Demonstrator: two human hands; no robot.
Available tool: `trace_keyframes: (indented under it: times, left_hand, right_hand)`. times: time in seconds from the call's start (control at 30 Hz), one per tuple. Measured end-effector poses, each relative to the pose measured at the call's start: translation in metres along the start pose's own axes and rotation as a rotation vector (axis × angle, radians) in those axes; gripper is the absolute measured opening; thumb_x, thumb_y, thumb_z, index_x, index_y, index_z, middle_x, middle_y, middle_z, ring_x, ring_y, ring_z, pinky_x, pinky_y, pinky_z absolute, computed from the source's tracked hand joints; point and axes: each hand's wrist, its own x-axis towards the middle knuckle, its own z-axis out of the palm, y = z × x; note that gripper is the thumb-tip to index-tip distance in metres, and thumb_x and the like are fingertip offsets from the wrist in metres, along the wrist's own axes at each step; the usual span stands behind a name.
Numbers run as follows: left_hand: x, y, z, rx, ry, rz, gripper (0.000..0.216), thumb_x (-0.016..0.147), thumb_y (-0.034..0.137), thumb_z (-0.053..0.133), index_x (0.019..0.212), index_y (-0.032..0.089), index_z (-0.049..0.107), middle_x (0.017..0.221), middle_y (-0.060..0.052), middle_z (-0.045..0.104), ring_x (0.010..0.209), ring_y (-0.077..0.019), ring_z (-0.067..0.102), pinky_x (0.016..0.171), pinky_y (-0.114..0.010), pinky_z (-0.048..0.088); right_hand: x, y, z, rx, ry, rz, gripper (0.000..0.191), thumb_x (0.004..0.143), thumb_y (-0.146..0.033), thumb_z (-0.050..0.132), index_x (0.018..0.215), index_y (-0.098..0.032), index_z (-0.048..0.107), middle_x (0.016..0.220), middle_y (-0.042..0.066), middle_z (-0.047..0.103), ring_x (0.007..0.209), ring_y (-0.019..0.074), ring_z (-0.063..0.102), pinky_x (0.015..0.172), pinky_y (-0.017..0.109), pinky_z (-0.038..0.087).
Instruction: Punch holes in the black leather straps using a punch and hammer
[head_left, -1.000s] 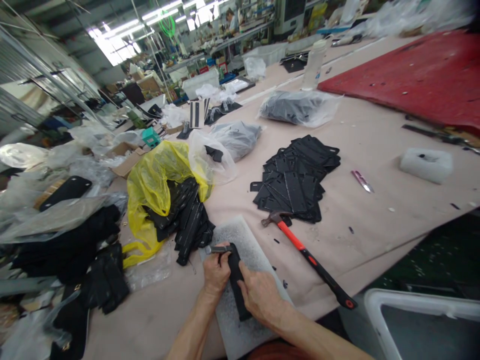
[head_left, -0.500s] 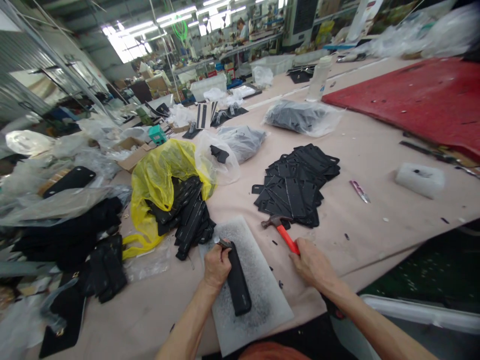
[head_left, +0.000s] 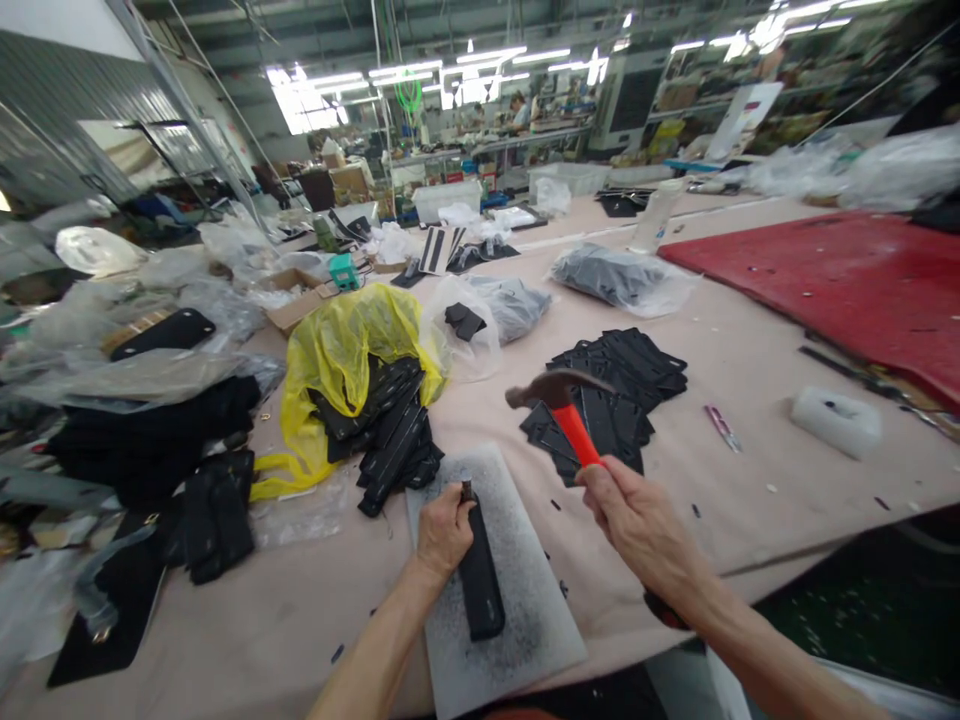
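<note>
Over board's (head_left: 534, 570) left edge, left hand (head_left: 445, 530) pinches rod (head_left: 466, 490); right hand (head_left: 637, 515) grips hammer (head_left: 572, 428) aloft

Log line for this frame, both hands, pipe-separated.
left hand: grips small metal tool at far end of black strip | right hand: holds hammer above table | black strip: on speckled board

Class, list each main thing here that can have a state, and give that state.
Hammer: raised, gripped in the right hand
Metal tool: held in the left hand
Long black piece: lying on the speckled board
Yellow bag: open, black strips spilling out
Loose black pieces: heaped on the table
Cardboard box: open
Ceiling lights: lit
</note>
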Motion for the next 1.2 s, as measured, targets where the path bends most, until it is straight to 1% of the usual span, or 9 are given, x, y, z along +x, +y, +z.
trace_keyframes:
  times: [0.1, 0.2, 0.3, 0.47, 0.63, 0.77, 0.8, 0.97, 1.2]
  left_hand:
    - [-0.001, -0.001, 0.001, 0.006, 0.013, 0.014, 0.01, 0.088, 0.016, 0.048, 0.087, 0.021, 0.057, 0.076, -0.005, 0.067, 0.074, -0.0233, 0.069, 0.065, -0.031, 0.051]
    - [-0.001, -0.002, 0.001, 0.002, 0.035, 0.029, 0.011, 0.088, 0.015, 0.048, 0.088, 0.022, 0.057, 0.075, -0.005, 0.067, 0.071, -0.0239, 0.068, 0.062, -0.032, 0.05]
    - [-0.001, -0.003, 0.001, -0.021, 0.042, 0.03, 0.012, 0.087, 0.014, 0.048, 0.088, 0.023, 0.057, 0.073, -0.004, 0.067, 0.069, -0.0238, 0.068, 0.06, -0.032, 0.05]
    - [-0.002, -0.003, 0.001, -0.026, 0.051, 0.031, 0.011, 0.087, 0.014, 0.048, 0.085, 0.022, 0.055, 0.073, -0.004, 0.067, 0.071, -0.0242, 0.068, 0.062, -0.032, 0.05]
    - [-0.001, -0.002, 0.001, -0.038, 0.056, 0.035, 0.011, 0.087, 0.013, 0.048, 0.085, 0.022, 0.055, 0.072, -0.004, 0.067, 0.068, -0.0233, 0.068, 0.06, -0.031, 0.049]
    - [-0.001, -0.004, 0.002, -0.031, 0.055, 0.04, 0.011, 0.087, 0.014, 0.049, 0.085, 0.021, 0.056, 0.075, -0.005, 0.067, 0.072, -0.0237, 0.068, 0.063, -0.031, 0.051]
    - [-0.002, -0.004, 0.002, -0.034, 0.05, 0.039, 0.011, 0.087, 0.014, 0.049, 0.086, 0.021, 0.057, 0.076, -0.005, 0.068, 0.073, -0.0235, 0.068, 0.064, -0.031, 0.051]
    - [-0.003, -0.006, 0.004, -0.035, 0.049, 0.038, 0.013, 0.088, 0.015, 0.049, 0.091, 0.021, 0.06, 0.075, -0.005, 0.068, 0.07, -0.0235, 0.068, 0.063, -0.032, 0.053]
    - [-0.003, -0.009, 0.004, -0.085, 0.058, 0.026, 0.014, 0.088, 0.017, 0.05, 0.091, 0.021, 0.063, 0.083, -0.007, 0.071, 0.079, -0.0235, 0.071, 0.073, -0.034, 0.057]
  right_hand:
    - [0.0, -0.033, -0.007, -0.311, 0.125, -0.366, 0.036, 0.099, -0.046, 0.033, 0.08, -0.021, 0.049, 0.056, -0.004, 0.043, 0.046, 0.0112, 0.04, 0.045, 0.024, 0.026]
    - [0.001, -0.042, -0.008, -0.64, -0.003, -0.546, 0.036, 0.1, -0.039, 0.031, 0.074, -0.022, 0.047, 0.053, -0.003, 0.045, 0.039, 0.0111, 0.036, 0.044, 0.028, 0.018]
    - [0.002, -0.052, -0.013, -0.777, -0.074, -0.63, 0.035, 0.101, -0.04, 0.034, 0.074, -0.023, 0.046, 0.052, -0.002, 0.048, 0.039, 0.0122, 0.037, 0.045, 0.03, 0.016]
    - [-0.002, -0.056, -0.014, -0.657, 0.169, -0.617, 0.037, 0.103, -0.033, 0.022, 0.077, -0.023, 0.046, 0.055, -0.001, 0.049, 0.044, 0.0126, 0.042, 0.047, 0.027, 0.026]
    - [0.002, -0.056, -0.014, -0.755, -0.044, -0.725, 0.033, 0.1, -0.037, 0.038, 0.071, -0.023, 0.045, 0.049, -0.003, 0.047, 0.037, 0.0118, 0.034, 0.044, 0.031, 0.015]
    - [0.0, -0.071, -0.018, -0.561, 0.234, -0.62, 0.035, 0.103, -0.037, 0.026, 0.079, -0.023, 0.046, 0.056, -0.002, 0.048, 0.045, 0.0129, 0.043, 0.046, 0.027, 0.025]
    - [-0.001, -0.069, -0.016, -0.554, 0.242, -0.601, 0.037, 0.104, -0.037, 0.022, 0.079, -0.022, 0.046, 0.056, -0.001, 0.048, 0.046, 0.0136, 0.044, 0.047, 0.028, 0.026]
    - [-0.003, -0.031, -0.011, -0.838, -0.186, -0.475, 0.036, 0.101, -0.043, 0.031, 0.077, -0.022, 0.048, 0.056, 0.0, 0.051, 0.045, 0.0147, 0.042, 0.048, 0.032, 0.018]
    - [0.014, 0.059, -0.017, -0.588, -0.201, -0.027, 0.038, 0.098, -0.04, 0.029, 0.072, -0.021, 0.048, 0.064, 0.001, 0.056, 0.057, 0.0162, 0.051, 0.054, 0.027, 0.032]
